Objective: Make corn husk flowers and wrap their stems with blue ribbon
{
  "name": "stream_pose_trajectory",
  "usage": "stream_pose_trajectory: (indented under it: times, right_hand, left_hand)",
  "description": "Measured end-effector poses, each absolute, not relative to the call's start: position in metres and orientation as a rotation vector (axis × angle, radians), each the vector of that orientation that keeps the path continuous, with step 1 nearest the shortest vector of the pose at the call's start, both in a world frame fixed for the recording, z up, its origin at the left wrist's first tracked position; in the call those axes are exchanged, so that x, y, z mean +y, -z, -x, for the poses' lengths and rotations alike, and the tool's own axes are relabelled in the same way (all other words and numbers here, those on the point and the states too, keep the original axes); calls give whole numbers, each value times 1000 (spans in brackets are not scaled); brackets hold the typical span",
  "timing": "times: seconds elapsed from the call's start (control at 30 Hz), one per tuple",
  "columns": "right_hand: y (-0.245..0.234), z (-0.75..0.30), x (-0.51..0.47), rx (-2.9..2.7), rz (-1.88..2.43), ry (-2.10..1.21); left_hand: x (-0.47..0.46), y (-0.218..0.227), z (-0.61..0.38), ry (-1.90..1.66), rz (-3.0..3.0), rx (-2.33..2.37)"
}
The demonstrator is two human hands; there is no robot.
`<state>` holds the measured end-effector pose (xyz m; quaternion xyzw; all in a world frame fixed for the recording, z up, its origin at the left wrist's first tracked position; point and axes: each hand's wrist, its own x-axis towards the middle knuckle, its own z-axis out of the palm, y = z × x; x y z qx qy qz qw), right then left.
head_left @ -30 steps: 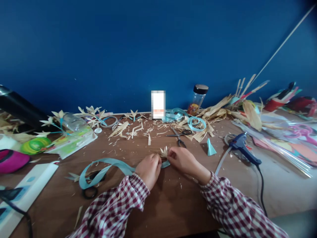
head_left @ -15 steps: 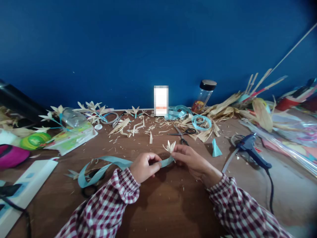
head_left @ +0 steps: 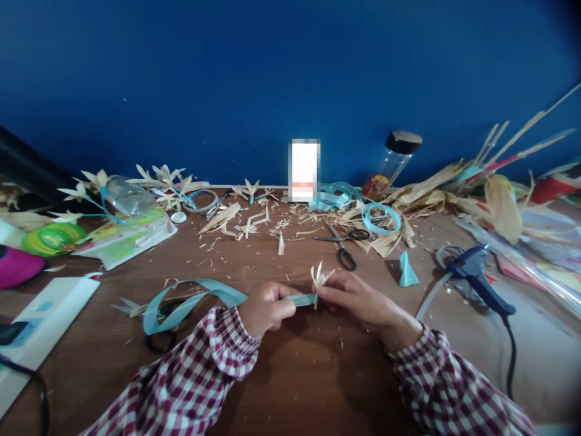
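Between the thumb and fingers of my left hand (head_left: pixel 267 310) a light-blue ribbon (head_left: pixel 302 300) is pinched. The ribbon's short end stretches right to the base of a small cream corn-husk flower (head_left: pixel 320 277); its longer part loops away to the left on the table. My right hand (head_left: pixel 358 300) is closed on the flower's base, petals pointing up, and the ribbon's end meets it there. Whether the ribbon is stuck on or only pressed against it, I cannot tell. Beneath the ribbon loop at the left, black scissor handles (head_left: pixel 160 342) show in part.
Scissors (head_left: pixel 342 242) lie beyond my hands among husk scraps. At the right are a blue glue gun (head_left: pixel 483 278) with its cord and a folded blue ribbon piece (head_left: pixel 407 270). A white power strip (head_left: pixel 49 321) lies left. Finished husk flowers (head_left: pixel 167 181) and a jar (head_left: pixel 394 160) stand at the back.
The view has shifted a little. The flower has turned more upright in my right hand, and the ribbon between my hands now runs nearly level, with more of it showing.
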<state>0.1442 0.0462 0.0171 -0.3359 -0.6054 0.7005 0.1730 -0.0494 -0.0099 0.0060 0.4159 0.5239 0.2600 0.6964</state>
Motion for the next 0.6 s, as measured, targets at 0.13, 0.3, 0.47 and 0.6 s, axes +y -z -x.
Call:
stream_pose_trajectory:
  times: [0.13, 0.3, 0.47, 0.6]
  right_hand:
    - [-17, -143, 48, -1793, 965, -1950]
    - [-15, -142, 48, -1841, 963, -1921]
    - [-11, -138, 45, -1898, 1027, -1799]
    - [-8, -136, 43, -1942, 1128, -1674]
  left_hand:
    - [-10, -6, 47, -606, -844, 1158]
    - [-12, -9, 47, -623, -1042, 1265]
    - [-15, -17, 42, -602, -1254, 1414]
    - [-16, -21, 38, -566, -1286, 1457]
